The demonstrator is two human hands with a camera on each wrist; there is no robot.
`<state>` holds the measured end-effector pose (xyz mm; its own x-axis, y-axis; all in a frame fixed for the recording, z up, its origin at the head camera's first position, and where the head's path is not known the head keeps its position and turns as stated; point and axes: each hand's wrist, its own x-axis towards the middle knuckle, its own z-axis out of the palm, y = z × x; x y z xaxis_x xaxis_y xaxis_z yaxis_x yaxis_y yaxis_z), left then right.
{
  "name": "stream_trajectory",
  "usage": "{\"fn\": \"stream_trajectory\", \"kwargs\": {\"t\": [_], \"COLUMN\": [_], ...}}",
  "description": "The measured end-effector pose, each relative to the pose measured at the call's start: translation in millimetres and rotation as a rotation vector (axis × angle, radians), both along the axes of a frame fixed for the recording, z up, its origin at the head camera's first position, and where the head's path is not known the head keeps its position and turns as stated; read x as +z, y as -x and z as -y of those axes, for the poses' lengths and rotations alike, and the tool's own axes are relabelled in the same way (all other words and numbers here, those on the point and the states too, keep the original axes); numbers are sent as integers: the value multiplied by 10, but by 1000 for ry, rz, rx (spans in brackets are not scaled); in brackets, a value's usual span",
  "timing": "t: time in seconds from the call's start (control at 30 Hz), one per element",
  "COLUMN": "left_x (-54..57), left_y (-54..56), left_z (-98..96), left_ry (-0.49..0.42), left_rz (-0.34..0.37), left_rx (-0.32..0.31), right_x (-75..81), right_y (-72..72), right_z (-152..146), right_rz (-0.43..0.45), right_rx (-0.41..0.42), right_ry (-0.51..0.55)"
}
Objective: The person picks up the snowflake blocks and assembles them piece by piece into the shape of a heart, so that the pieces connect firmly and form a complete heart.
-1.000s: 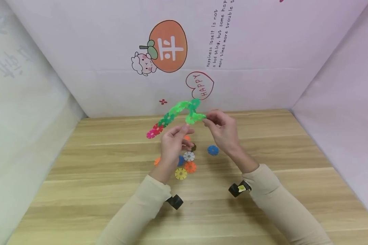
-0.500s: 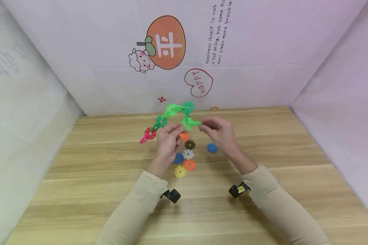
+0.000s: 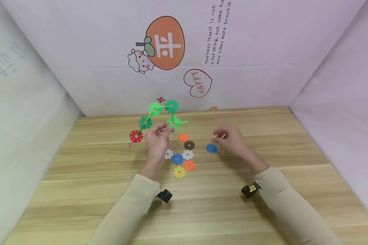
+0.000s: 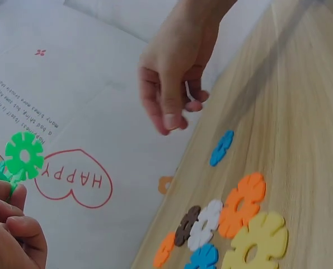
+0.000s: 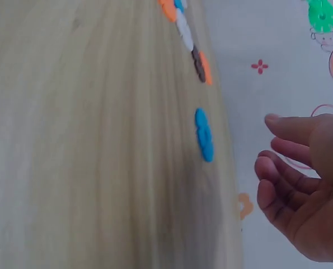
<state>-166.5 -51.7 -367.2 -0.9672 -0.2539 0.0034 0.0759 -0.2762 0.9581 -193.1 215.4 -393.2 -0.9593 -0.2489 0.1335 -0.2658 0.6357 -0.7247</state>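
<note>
My left hand (image 3: 157, 142) pinches a light green notched plastic disc between thumb and fingers. That disc belongs to a curved chain of interlocked discs (image 3: 155, 109) in greens, red and pink, raised over the back of the table. One light green disc stands edge-on at the chain's right end. In the left wrist view, a green disc (image 4: 24, 156) sticks up past the fingertips. My right hand (image 3: 233, 141) hovers with loosely bent fingers and holds nothing. Just left of and below its fingertips lies a blue disc (image 3: 211, 148), apart from them in the right wrist view.
Several loose discs lie mid-table: orange (image 3: 183, 137), brown (image 3: 189, 145), two white (image 3: 187, 154), blue (image 3: 177, 159), another orange (image 3: 189, 165) and yellow (image 3: 179, 172). A printed white cloth wall (image 3: 248, 85) rises behind the wooden table (image 3: 208, 211).
My right hand has let go of the chain's right end and moved right and down to near the blue disc. My left hand has carried the chain leftward.
</note>
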Motion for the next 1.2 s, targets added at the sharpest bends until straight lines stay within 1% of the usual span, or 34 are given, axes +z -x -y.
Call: {"fn": "stream_trajectory", "kwargs": {"t": [0.17, 0.23, 0.33, 0.5, 0.67, 1.0, 1.2], "left_x": [-13, -19, -38, -62, -64, -87, -97], "left_y": [-21, -25, -21, -12, -8, -1, -15], "left_z": [27, 29, 28, 15, -1, -11, -7], "left_ry": [64, 75, 90, 133, 148, 149, 162], "left_rz": [-47, -78, -122, -166, -186, -216, -220], "left_rx": [31, 47, 65, 77, 71, 72, 58], "right_x": [-94, -118, -152, -174, -179, -152, -152], "right_y": [11, 6, 0, -11, -4, 1, 4], "right_z": [-85, -95, -98, -78, -65, -21, -29], "right_rz": [111, 145, 169, 182, 171, 212, 229], "right_rx": [37, 46, 53, 64, 73, 60, 39], "right_ry": [-69, -89, -124, -179, -189, -183, -143]}}
